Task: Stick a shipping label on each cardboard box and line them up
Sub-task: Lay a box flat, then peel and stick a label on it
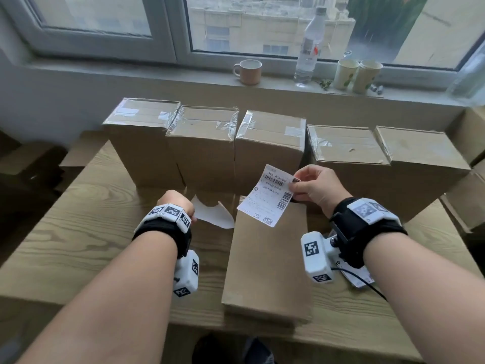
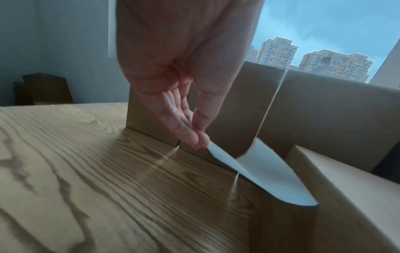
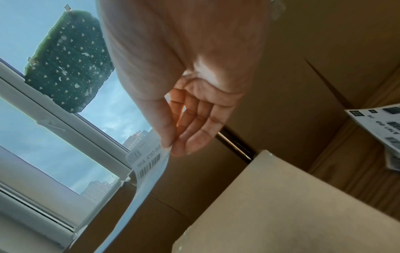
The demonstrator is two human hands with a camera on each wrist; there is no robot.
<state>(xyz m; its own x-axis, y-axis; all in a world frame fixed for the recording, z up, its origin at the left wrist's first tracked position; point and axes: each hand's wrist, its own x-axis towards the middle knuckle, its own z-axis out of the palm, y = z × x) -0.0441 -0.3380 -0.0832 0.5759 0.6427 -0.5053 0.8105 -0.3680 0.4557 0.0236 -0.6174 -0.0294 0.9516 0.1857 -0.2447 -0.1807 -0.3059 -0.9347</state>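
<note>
My right hand [image 1: 301, 185] pinches the top right corner of a white shipping label [image 1: 270, 196] with barcodes, held in the air above a flat cardboard box [image 1: 267, 261] that lies on the table in front of me. The same label [image 3: 149, 164] hangs from thumb and fingers in the right wrist view. My left hand [image 1: 181, 203] pinches a blank white backing sheet [image 1: 214, 214] just left of that box; the backing sheet [image 2: 266, 172] curls down from the fingertips [image 2: 199, 140]. Several taped cardboard boxes [image 1: 204, 145] stand in a row behind.
The wooden table [image 1: 78, 232] has bare surface at the left. More labels [image 1: 360, 278] lie under my right wrist. On the window sill stand a mug [image 1: 248, 71], a plastic bottle [image 1: 309, 48] and two paper cups [image 1: 357, 74]. More cartons [image 1: 469, 206] sit at the right.
</note>
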